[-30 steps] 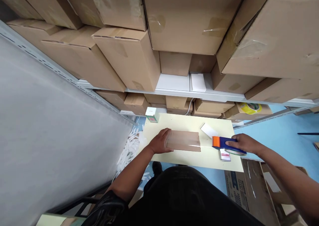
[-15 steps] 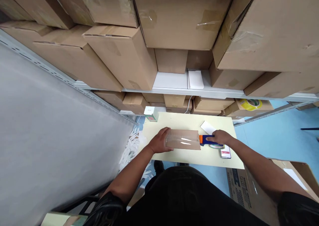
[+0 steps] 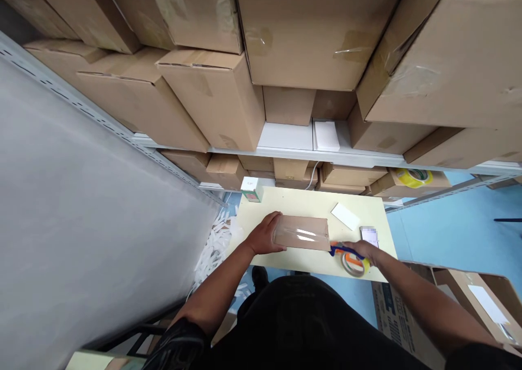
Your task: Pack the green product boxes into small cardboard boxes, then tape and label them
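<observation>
My left hand (image 3: 267, 234) grips the left end of a small brown cardboard box (image 3: 300, 232), thumb on the near side and fingers on the far side. Clear shiny tape runs along the box's upper face. My right hand (image 3: 366, 251) is closed round a blue and orange tape dispenser (image 3: 346, 249) with a tape roll (image 3: 353, 265) on it. The dispenser's front end is at the box's right end; whether it touches I cannot tell. Just beyond my right hand lies a phone (image 3: 369, 235), and a white card (image 3: 345, 216) is farther back.
A pale table (image 3: 310, 197) is under the work, with a small white and green box (image 3: 252, 189) at its back left corner. Shelves of cardboard boxes (image 3: 302, 33) rise behind. A yellow tape roll (image 3: 415, 177) sits on a lower-shelf box. An open carton (image 3: 457, 283) stands at right.
My right hand has turned the tape dispenser and brought it nearer to me, so the roll now shows and the phone is uncovered. My left hand still grips the box.
</observation>
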Tool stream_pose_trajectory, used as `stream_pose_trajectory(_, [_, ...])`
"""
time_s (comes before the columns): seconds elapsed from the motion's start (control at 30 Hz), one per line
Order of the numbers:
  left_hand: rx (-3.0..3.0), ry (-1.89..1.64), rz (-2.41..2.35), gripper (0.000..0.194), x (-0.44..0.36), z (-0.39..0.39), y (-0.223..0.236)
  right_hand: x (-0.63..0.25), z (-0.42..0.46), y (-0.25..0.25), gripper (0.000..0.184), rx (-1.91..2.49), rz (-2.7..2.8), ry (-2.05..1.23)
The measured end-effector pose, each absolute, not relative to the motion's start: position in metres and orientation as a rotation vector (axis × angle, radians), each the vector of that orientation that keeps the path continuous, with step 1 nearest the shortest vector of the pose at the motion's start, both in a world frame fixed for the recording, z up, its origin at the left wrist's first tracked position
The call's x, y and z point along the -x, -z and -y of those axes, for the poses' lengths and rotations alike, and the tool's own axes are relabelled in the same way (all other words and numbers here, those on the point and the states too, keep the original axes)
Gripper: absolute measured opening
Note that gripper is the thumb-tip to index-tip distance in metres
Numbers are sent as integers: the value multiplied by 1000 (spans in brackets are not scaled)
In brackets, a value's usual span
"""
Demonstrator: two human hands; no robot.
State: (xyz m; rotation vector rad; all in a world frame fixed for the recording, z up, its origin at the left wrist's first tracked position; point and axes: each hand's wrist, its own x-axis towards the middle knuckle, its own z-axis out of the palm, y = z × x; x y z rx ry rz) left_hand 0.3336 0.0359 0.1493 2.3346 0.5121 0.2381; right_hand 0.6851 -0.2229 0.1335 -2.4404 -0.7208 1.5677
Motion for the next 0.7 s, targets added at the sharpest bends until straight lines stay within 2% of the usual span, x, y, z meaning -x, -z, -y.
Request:
stream_pose_trajectory(0.07, [-2327,-224,-503,131,-333,-36,-151,-675,237,-126,61,2424,485,-1593])
stream_pose_trajectory(0.13, [-2325,-200,-499,131,-331,-35,-152,-667,243,-121,65,2510,400,-1454])
stream_pose_trajectory(0.27, [-2333,-177,-513,130,-329,-32,-153,-649,231,-109,65,2805,725,-961])
stream_pose_trajectory(0.4, [-2325,-149,-531,130,-329,-32,-155,-629,211,-82,50,2962,1103,-579])
stream_pose_trajectory(0.6, [-2301,-121,-523,129,-331,-36,-160,-620,214,-50,41,2933,1139,-457])
stream_pose_trajectory(0.7, [-2285,-121,-536,130,-329,-34,-159,-627,226,-54,48,2792,1142,-351])
